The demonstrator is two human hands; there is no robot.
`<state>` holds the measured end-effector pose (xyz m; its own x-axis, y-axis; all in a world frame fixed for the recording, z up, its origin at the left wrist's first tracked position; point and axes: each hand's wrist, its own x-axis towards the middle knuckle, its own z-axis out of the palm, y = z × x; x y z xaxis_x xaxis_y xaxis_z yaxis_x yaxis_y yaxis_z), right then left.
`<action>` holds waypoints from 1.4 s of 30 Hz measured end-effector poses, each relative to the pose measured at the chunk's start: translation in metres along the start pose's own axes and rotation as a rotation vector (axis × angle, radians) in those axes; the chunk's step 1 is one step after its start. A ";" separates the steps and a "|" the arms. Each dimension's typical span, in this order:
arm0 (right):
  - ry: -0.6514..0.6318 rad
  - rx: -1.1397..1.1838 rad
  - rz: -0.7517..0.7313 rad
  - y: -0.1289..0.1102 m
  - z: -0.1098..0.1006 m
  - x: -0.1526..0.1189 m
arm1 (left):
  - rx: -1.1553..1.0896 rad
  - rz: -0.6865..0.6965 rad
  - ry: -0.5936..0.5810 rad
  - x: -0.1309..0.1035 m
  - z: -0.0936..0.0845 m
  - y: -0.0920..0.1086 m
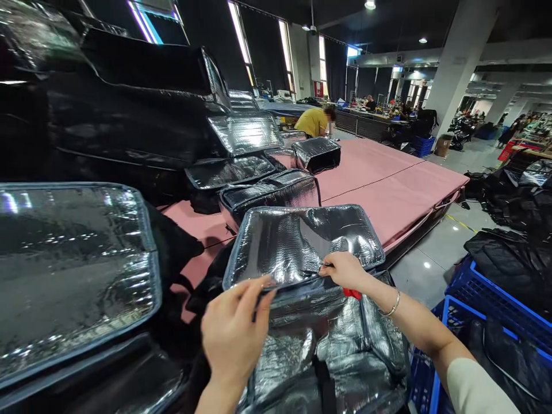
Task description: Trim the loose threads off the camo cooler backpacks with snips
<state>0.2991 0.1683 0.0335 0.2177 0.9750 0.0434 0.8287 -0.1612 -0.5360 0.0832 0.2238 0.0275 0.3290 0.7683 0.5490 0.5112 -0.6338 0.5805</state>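
Note:
An insulated bag (310, 333) with a silver foil lining stands open in front of me. Its foil-lined lid (280, 241), edged with grey binding, is tilted back. My right hand (342, 270) is closed at the lid's front edge around a small dark thing with a thin tip, too small to name. Something red (352, 293) shows under that wrist. Close to the lid's near left corner, my left hand (237, 322) has thumb and index finger nearly together in a pinch. What lies between those fingertips, if anything, cannot be made out.
Another open foil-lined bag (77, 276) is at left, below a high pile of black bags (129, 121). More bags (271, 192) lie on the pink-covered table (379, 178). Blue crates (448, 310) holding black bags stand at right. A person in yellow (313, 122) bends beyond the table.

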 end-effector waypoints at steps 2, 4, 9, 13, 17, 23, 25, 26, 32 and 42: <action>0.002 -0.012 -0.013 -0.004 0.001 0.000 | 0.086 0.197 -0.137 0.005 0.009 0.002; 0.001 -0.022 -0.016 -0.004 0.002 0.002 | 0.173 0.309 -0.220 0.014 0.020 0.002; -0.016 -0.021 -0.021 0.010 0.005 0.011 | 0.295 0.339 -0.354 0.033 0.043 0.004; -0.019 -0.010 -0.040 0.022 0.001 0.010 | 0.404 0.294 -0.448 0.039 0.054 0.005; 0.117 -0.084 -0.016 0.033 -0.007 -0.004 | 0.446 0.258 -0.512 0.047 0.055 0.003; 0.259 -0.309 -0.265 0.046 -0.007 -0.021 | 0.443 0.192 -0.592 0.056 0.057 0.001; 0.313 -0.380 -0.388 0.047 -0.005 -0.020 | 0.448 0.183 -0.606 0.056 0.058 0.002; 0.343 -0.412 -0.441 0.048 -0.004 -0.019 | 0.447 0.177 -0.615 0.057 0.058 0.002; 0.492 -0.610 -0.614 0.047 0.000 -0.012 | 0.442 0.144 -0.632 0.057 0.056 0.004; 0.352 -0.459 -0.669 0.058 -0.011 -0.005 | 0.478 0.150 -0.653 0.059 0.056 0.010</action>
<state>0.3515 0.1528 0.0111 -0.3037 0.7957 0.5240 0.9481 0.3071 0.0831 0.1520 0.2678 0.0318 0.7411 0.6692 0.0545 0.6593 -0.7407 0.1293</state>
